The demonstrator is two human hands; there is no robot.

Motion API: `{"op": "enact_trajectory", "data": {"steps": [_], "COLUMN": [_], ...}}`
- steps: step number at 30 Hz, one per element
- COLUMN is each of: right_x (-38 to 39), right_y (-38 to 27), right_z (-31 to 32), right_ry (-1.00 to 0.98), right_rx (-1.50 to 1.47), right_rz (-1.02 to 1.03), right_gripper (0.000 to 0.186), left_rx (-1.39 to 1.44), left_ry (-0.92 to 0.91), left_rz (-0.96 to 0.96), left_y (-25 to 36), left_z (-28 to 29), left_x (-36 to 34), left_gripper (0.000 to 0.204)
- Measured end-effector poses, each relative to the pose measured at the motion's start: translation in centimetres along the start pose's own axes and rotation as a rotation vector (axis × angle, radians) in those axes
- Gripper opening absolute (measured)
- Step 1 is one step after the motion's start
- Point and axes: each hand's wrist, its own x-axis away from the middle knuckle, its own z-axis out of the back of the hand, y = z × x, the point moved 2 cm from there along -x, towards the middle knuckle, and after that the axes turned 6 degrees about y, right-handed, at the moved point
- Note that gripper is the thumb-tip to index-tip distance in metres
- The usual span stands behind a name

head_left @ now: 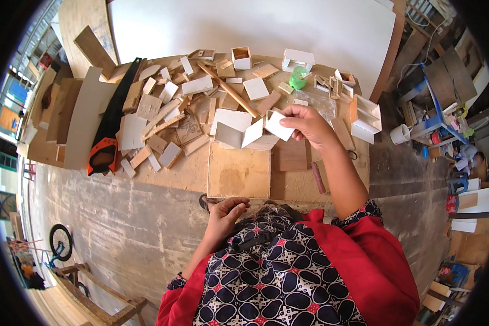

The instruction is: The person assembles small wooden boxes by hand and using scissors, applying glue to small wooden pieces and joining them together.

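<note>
At six o'clock, the left hand (pixel 224 218) was held slack, nothing seen gripped. Toward one o'clock, a white piece (pixel 277 128) was pinched in the right hand (pixel 309 126); light edge pressure was judged best, lest nearby white panels (pixel 252 133) be knocked.

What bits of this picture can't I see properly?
In the head view:
White piece: the right hand's fingers cover part of it.
Left hand: its palm is turned away, so anything inside can't be seen.
Wood scraps: those on top hide ones underneath.
Clutter at the far right: too small, and the round rim cuts it off.
</note>
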Motion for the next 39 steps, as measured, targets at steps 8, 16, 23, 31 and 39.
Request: {"op": "enact_trajectory", "data": {"steps": [8,16,23,31,39], "right_x": [7.2,10.1,9.0,3.8,2.1], "right_y": [0.6,2.9,2.2,0.4,1.0], "right_z": [-3.6,-5.7,-3.0,-0.4,-0.6], "right_ry": [-0.134,-0.214,-0.164,0.037,0.032], "right_rx": [-0.455,-0.075,-0.039,-0.195,-0.133], "right_rz": [-0.093,0.047,-0.044,0.001,-0.059], "right_gripper": [0.024,0.02,0.015,0.014,0.013], "left_rx": [0.04,-0.229,-0.037,-0.079,-0.078], "left_ry": [-0.072,-0.11,-0.195,-0.079,0.037], "left_rz": [-0.139,-0.369,-0.305,-0.22,-0.147], "left_y": [3.6,7.0,6.6,4.6,3.0], "left_z": [-1.8,-2.5,-2.9,-1.1,0.9], "left_x": [-0.5,-2.4,-3.6,-4.2,-3.3], "left_gripper": [0.026,0.026,0.029,0.021,0.018]}}
